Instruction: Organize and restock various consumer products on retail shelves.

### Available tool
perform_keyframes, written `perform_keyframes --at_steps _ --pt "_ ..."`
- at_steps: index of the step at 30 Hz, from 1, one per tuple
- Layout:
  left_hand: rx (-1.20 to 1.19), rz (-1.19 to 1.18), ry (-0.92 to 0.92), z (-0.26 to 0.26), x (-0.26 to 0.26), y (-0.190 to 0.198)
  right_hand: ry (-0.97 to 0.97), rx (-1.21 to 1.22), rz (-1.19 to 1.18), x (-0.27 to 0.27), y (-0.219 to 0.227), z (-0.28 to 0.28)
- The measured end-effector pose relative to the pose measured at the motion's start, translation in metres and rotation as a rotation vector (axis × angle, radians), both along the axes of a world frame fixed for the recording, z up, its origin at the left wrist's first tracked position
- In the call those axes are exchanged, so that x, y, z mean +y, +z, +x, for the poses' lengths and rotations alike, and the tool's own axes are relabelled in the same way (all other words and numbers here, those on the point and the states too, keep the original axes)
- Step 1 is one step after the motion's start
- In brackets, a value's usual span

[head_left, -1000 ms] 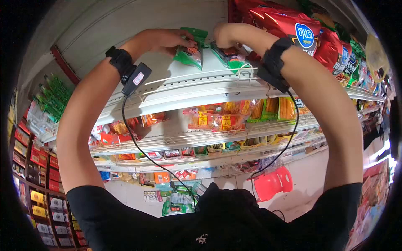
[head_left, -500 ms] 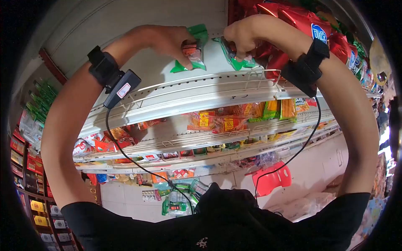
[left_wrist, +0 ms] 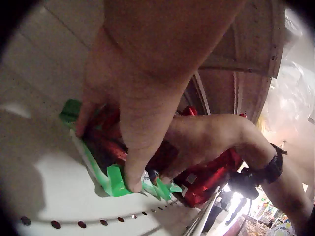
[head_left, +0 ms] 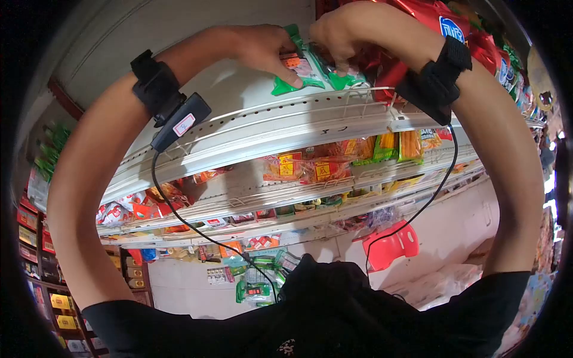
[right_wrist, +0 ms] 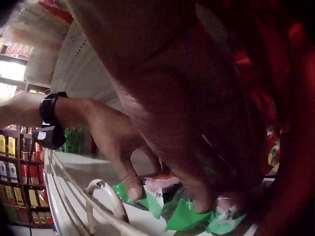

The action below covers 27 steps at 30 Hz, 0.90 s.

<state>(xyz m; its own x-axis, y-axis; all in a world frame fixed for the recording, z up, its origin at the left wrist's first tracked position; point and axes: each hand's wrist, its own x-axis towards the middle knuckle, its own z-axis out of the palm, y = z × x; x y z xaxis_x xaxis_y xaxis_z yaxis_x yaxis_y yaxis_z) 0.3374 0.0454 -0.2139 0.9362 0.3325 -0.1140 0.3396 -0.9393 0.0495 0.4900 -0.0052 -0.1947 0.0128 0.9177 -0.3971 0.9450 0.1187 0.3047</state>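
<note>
On the upper white shelf (head_left: 227,89), my left hand (head_left: 265,49) grips a green-edged snack packet (head_left: 302,67), with the thumb at its near end and fingers at the far end. My right hand (head_left: 341,40) holds a similar packet (head_left: 351,80) just to the right, thumb at the near end; its far part is hidden under the hand. The two packets lie side by side, their edges close together. In the left wrist view, the left packet's green corner (left_wrist: 116,181) shows under the thumb. Seen from the right wrist, the right packet (right_wrist: 184,216) sits beneath the fingertips.
Large red chip bags (head_left: 389,73) stand right of my right hand. A white wire rail (head_left: 364,95) runs along the shelf's front edge. Lower shelves carry snack packets (head_left: 286,167). A red stool (head_left: 391,246) and several green packages (head_left: 253,292) are on the floor.
My left hand has brought its packet rightward, closing the gap to the right one. The right hand has settled over its packet, with its thumb on the near end.
</note>
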Motion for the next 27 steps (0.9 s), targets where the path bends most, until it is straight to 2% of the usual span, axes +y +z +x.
perform_keyframes --at_steps 13,18,27 --pt "-0.064 -0.166 -0.054 0.013 -0.019 0.0 0.048 0.003 -0.059 -0.051 0.033 -0.009" --pt "-0.008 -0.111 -0.02 0.018 -0.011 -0.002 0.009 -0.063 -0.081 -0.044 0.033 -0.007" --pt "-0.104 -0.187 -0.009 0.01 -0.023 0.0 -0.019 -0.14 -0.087 -0.043 0.03 -0.006"
